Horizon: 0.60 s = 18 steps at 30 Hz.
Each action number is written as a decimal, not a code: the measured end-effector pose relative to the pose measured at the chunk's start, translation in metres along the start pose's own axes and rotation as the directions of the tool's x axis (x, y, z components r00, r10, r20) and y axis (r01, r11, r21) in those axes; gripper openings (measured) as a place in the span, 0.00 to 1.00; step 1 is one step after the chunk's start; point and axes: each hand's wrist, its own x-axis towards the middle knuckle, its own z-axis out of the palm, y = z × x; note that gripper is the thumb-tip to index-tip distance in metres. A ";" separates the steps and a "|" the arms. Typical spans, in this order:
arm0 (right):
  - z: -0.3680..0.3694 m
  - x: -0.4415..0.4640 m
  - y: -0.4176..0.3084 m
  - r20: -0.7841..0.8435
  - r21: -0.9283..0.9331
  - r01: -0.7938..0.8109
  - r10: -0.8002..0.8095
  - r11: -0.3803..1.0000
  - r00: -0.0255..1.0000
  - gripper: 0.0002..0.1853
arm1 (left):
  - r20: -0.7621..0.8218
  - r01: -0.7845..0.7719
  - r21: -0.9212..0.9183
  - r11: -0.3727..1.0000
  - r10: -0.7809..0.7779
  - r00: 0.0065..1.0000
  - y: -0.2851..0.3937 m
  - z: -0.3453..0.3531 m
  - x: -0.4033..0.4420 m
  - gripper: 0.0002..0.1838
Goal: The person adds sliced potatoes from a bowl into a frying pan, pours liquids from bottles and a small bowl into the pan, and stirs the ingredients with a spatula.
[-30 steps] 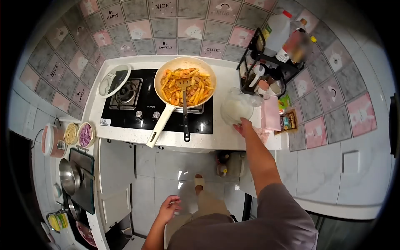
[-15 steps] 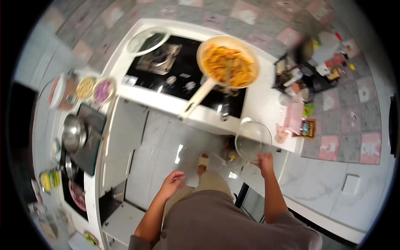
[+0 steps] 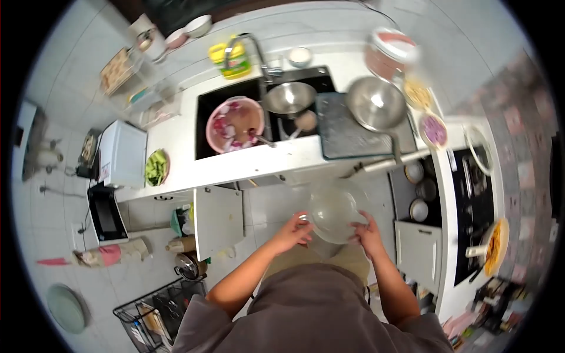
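Observation:
A clear glass bowl (image 3: 334, 213) is between my two hands, in front of my body and over the floor. The fingers of my right hand (image 3: 369, 236) are closed on its right rim. At its left edge, my left hand (image 3: 292, 231) has its fingers curled against the rim, near a small ear-like handle. The bowl appears to hold nothing, though it is blurred. Beyond it, on the counter, a steel pan (image 3: 376, 103) rests on a dark board (image 3: 335, 132).
The double black sink (image 3: 203, 138) holds a pink basin (image 3: 210, 126) with red onion pieces in water, and a steel bowl (image 3: 289, 97). An open cabinet door (image 3: 218, 223) juts out at left. The stove (image 3: 471, 194) with a frying pan (image 3: 500, 247) of food is at right.
My view has turned left from the stove to the sink counter. The glass bowl, earlier in my right hand alone out at the side, is now before me with my left hand also on it.

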 end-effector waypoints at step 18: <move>0.442 0.378 -0.185 0.445 -0.895 0.422 -0.243 -0.142 0.862 0.49 | -0.637 -0.338 -0.523 0.783 -0.095 0.765 0.028 -0.217 -0.027 0.16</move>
